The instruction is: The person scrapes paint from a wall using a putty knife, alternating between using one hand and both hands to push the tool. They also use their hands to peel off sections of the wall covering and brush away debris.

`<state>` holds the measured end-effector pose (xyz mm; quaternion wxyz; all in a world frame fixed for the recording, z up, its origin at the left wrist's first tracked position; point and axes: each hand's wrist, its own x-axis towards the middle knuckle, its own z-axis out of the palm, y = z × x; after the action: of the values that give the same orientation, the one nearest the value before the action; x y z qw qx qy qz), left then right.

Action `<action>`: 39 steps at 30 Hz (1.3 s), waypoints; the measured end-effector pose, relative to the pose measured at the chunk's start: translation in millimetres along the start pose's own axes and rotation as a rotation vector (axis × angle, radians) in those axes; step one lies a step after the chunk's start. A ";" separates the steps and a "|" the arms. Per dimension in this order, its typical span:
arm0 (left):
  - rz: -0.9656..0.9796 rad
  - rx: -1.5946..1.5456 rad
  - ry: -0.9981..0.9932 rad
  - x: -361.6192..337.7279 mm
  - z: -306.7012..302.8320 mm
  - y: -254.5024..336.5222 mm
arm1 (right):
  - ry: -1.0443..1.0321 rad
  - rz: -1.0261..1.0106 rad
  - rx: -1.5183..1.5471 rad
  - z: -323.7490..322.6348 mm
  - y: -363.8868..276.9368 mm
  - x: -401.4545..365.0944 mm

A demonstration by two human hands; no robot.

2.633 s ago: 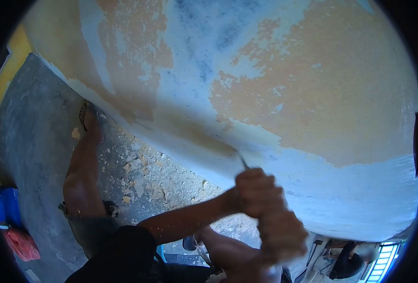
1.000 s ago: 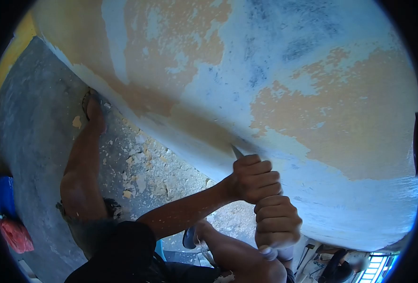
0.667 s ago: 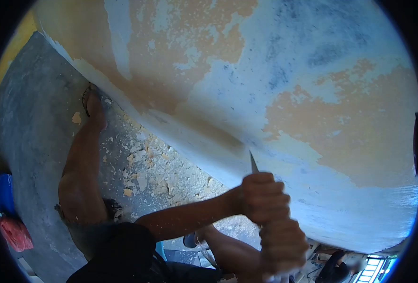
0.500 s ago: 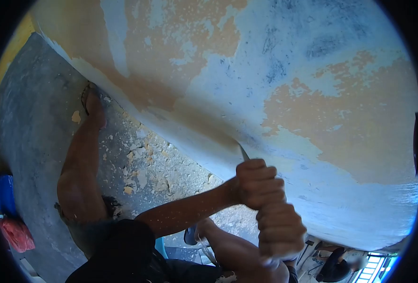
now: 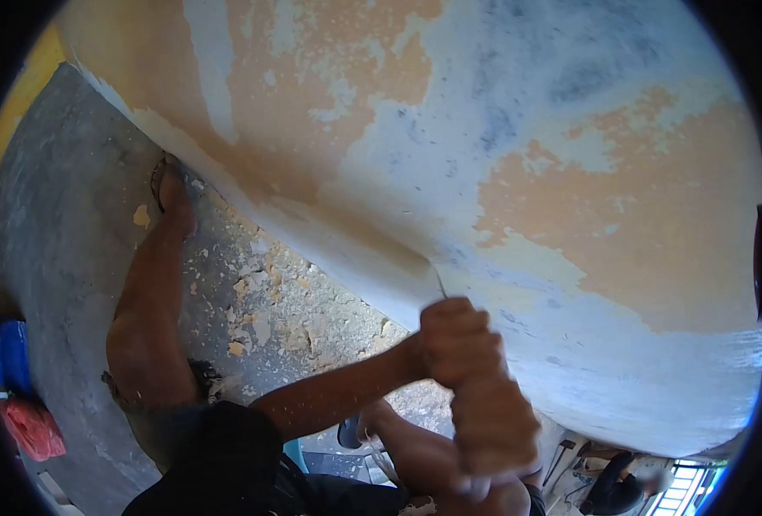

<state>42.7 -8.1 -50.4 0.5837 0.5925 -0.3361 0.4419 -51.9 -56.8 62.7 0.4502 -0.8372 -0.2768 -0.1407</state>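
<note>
A thin metal blade (image 5: 440, 282) touches the wall (image 5: 519, 206), where patches of tan coating meet a whitish surface. My left hand (image 5: 463, 341) is closed around the tool just below the blade. Directly beneath it, my right hand (image 5: 494, 430) is wrapped round the same tool and is blurred by motion. Both fists hide the handle, apart from a blurred end below the right hand.
Flakes and crumbs (image 5: 299, 305) cover the grey floor (image 5: 80, 232) along the wall. My legs are spread below me. A blue object (image 5: 4, 353) and a red plastic bag (image 5: 33, 428) lie at far left. A person (image 5: 615, 488) is at lower right near a bright window (image 5: 684, 488).
Both my hands have shifted slightly left with the tool, the right hand more clearly. The blade looks narrower and has turned a little against the wall.
</note>
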 end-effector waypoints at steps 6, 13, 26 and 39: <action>-0.008 0.020 0.003 -0.5 -1.6 -2.0 | -0.006 -0.085 -0.016 9.3 5.0 23.1; -0.003 0.017 -0.028 2.8 -8.7 -0.4 | -0.034 -0.053 -0.104 8.2 15.7 23.6; 0.083 -0.107 -0.002 18.2 -3.7 -9.7 | 0.113 -0.307 -0.070 18.5 23.8 23.7; 0.096 -0.127 -0.032 16.4 -10.5 -1.4 | 0.034 -0.362 0.098 18.3 39.8 35.4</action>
<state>48.8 4.3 -36.6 0.5927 0.5446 -0.4007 0.4376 -0.1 -47.2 42.8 0.4623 -0.7482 -0.4219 -0.2199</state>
